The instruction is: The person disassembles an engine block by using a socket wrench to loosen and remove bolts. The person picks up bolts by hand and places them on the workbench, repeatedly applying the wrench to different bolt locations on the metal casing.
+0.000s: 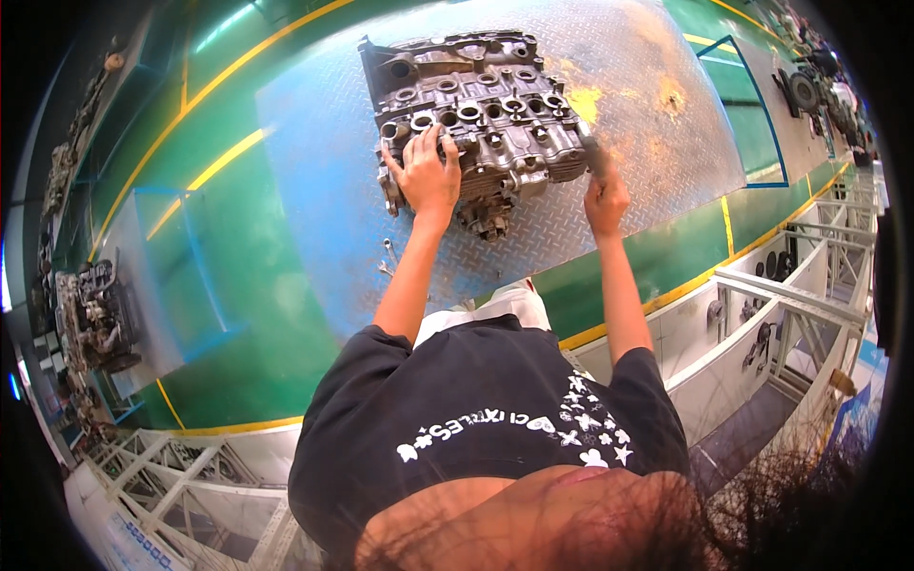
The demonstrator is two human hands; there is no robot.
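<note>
A grey metal engine block (519, 143), with rows of round openings, lies on the diamond-plate metal table (324, 200). My left hand (428, 176) rests on its near left corner, fingers spread over the top and thumb out to the left. At the block's right end my right hand (606, 202) is closed round a tool. Its dark, thick head (595, 154) is blurred and looks like a mallet's, close against the block's right side. Whether it touches the block I cannot tell. The handle is mostly hidden in my fist.
A small wrench (387, 247) lies on the table left of my left forearm. Another engine assembly (95, 314) stands on a table at the far left. White metal frames (790, 295) stand at the right. Yellow lines mark the green floor (257, 352).
</note>
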